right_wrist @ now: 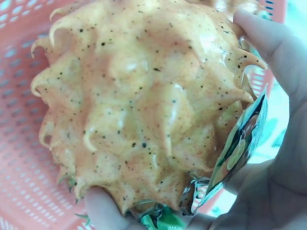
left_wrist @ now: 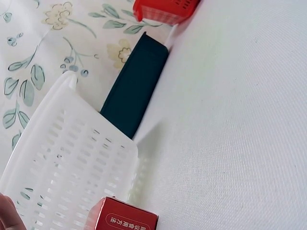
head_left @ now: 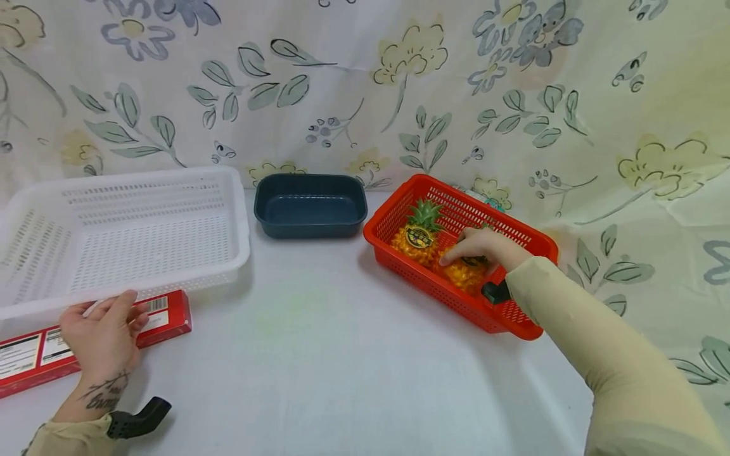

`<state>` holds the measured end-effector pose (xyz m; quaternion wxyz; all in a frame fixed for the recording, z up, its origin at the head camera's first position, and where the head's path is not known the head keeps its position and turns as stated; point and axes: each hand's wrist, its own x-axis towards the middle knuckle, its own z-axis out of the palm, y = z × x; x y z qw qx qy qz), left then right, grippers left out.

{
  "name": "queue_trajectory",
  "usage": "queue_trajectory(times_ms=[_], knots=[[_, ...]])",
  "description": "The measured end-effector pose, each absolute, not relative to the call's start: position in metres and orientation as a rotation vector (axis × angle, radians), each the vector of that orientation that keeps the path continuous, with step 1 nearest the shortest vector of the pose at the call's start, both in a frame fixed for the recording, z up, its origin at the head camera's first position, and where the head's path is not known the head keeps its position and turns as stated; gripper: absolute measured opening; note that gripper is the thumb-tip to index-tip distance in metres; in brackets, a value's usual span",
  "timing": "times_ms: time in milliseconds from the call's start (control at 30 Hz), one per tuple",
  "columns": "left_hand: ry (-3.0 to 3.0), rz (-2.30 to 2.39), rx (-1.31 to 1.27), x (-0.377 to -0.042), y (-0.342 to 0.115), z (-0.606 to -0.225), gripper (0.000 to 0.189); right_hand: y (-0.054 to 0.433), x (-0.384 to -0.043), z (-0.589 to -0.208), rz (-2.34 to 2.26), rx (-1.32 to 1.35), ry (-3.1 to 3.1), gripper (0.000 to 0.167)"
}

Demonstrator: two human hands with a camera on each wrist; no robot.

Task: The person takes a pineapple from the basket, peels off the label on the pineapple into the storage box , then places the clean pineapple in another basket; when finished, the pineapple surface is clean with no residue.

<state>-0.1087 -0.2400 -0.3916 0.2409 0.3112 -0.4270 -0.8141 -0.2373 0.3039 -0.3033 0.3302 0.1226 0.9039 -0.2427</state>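
Now the right hand [head_left: 485, 246] grasps a pineapple [right_wrist: 144, 105] inside the red basket [head_left: 413, 280]!
Seemingly mid-pickup, so a straight lift is called for; left hand [head_left: 105, 332] at the white basket [head_left: 148, 247], grip unclear.

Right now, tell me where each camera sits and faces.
Head: on the head, facing down-forward at the table; left hand, right hand show.
Left wrist: worn there, facing the white basket and dark tray; left fingers show.
Right wrist: worn there, facing the held pineapple; right fingers show.
Shared by head and left wrist: dark tray.
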Motion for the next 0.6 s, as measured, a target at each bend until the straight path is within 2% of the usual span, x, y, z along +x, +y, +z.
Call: queue_trajectory(times_ms=[200,600], knots=[[-1.187,-2.226,0.833,-0.109,-0.24,-0.395,0.065,0.3,-0.239,-0.287,-0.631,0.309,2.399,0.091],[-1.18,-2.231,0.837,-0.108,-0.241,-0.393,0.066,0.288,-0.242,-0.256,-0.557,0.315,2.497,0.084]])
